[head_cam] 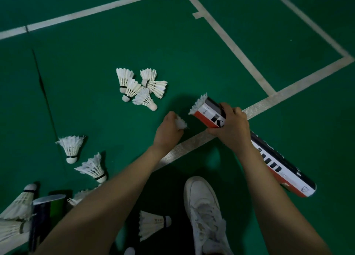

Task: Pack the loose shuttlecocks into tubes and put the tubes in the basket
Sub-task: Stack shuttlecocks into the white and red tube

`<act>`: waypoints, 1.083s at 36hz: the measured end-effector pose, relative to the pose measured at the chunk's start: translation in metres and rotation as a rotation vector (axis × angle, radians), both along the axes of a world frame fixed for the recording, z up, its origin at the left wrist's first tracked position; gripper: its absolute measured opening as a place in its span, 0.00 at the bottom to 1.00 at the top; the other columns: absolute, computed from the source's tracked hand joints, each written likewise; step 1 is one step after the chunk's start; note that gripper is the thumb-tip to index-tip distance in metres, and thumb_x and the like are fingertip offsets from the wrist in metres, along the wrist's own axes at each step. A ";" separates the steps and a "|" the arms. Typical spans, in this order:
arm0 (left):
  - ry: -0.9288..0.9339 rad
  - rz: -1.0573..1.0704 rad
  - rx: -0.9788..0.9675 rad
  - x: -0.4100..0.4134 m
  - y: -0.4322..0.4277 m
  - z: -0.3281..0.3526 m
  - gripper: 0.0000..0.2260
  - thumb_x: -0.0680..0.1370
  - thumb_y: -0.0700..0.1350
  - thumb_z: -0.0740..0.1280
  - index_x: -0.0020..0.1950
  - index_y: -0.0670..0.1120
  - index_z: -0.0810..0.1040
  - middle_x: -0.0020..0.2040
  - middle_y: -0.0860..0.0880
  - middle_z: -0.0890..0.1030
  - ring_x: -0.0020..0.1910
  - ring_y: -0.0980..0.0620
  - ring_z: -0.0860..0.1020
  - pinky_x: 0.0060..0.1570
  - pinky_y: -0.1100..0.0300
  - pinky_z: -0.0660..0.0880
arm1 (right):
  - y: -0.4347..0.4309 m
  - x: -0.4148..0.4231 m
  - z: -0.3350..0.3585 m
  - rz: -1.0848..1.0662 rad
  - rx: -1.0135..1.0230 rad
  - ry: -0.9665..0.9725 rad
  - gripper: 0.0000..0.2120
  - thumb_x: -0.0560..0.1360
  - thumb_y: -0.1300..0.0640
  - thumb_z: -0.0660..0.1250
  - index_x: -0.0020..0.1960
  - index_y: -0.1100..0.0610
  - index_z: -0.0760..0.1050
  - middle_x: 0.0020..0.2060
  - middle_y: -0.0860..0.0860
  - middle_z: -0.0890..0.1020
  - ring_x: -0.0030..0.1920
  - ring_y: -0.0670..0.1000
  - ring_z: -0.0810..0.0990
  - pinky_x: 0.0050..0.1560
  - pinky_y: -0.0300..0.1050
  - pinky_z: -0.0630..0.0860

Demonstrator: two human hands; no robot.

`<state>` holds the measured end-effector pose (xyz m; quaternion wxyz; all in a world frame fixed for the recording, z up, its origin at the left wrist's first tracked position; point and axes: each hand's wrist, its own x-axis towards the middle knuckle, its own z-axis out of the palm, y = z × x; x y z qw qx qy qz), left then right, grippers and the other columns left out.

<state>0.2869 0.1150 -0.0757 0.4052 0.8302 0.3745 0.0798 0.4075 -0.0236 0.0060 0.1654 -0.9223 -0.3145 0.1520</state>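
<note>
Five white feather shuttlecocks (134,87) lie heaped on the green court floor (192,43), and more loose ones (71,146) are scattered to the left. The right hand (232,128) grips a long red, white and black tube (276,164) near its open mouth. The tube is angled across a white court line (180,151). A seated shuttlecock (197,104) shows its feathers at the mouth. The left hand (167,132), just beside the mouth, pinches another shuttlecock (181,123), whose cork is hidden by the fingers. A white shoe (203,206) is nearest the camera.
</note>
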 end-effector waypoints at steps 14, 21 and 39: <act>-0.519 0.520 -0.733 -0.060 0.029 0.057 0.10 0.75 0.32 0.62 0.53 0.44 0.73 0.42 0.46 0.75 0.40 0.49 0.74 0.44 0.54 0.71 | 0.024 -0.059 -0.017 0.254 -0.101 0.093 0.40 0.66 0.48 0.74 0.73 0.52 0.60 0.57 0.59 0.71 0.58 0.60 0.69 0.55 0.50 0.67; -0.335 0.266 -0.684 -0.067 0.026 0.066 0.05 0.78 0.42 0.59 0.52 0.42 0.70 0.44 0.48 0.75 0.39 0.57 0.74 0.39 0.69 0.71 | 0.038 -0.068 -0.003 0.292 -0.080 0.083 0.42 0.65 0.49 0.74 0.74 0.51 0.58 0.60 0.57 0.69 0.60 0.60 0.67 0.58 0.52 0.67; -0.210 0.067 -0.721 -0.037 0.021 0.088 0.27 0.80 0.60 0.39 0.76 0.53 0.57 0.73 0.49 0.65 0.72 0.52 0.62 0.66 0.61 0.55 | 0.053 -0.059 -0.001 0.251 -0.043 0.070 0.42 0.65 0.48 0.75 0.74 0.51 0.59 0.62 0.57 0.69 0.61 0.60 0.66 0.60 0.55 0.68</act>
